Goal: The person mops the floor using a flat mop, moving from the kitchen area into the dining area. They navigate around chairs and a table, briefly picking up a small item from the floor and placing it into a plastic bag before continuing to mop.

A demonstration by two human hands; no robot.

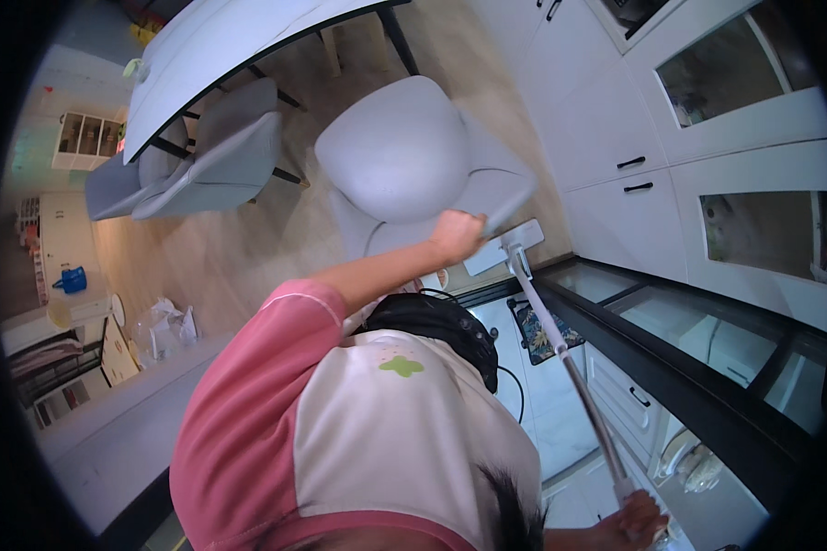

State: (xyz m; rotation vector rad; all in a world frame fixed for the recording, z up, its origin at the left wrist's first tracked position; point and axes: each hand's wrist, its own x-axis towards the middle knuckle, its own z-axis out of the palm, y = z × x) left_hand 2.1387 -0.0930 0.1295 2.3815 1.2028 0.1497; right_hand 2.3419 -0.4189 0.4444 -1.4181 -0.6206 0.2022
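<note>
My left hand (459, 237) grips the edge of a grey upholstered chair (400, 151), its fingers curled over the rim. At the bottom right my right hand (637, 520) is closed around the upper handle of a flat mop (586, 392). The mop's pole slants away from me to its white flat head (504, 248), which lies on the floor beside the chair, close to the dark door track. The far side of the chair and its legs are mostly hidden.
A white-topped table (234, 41) with black legs stands beyond, with more grey chairs (213, 165) at its left. White cabinets (606, 131) and a black-framed glass door (661, 310) bound the right. A patterned mat (548, 334) lies past the threshold; a plastic bag (165, 330) sits at left.
</note>
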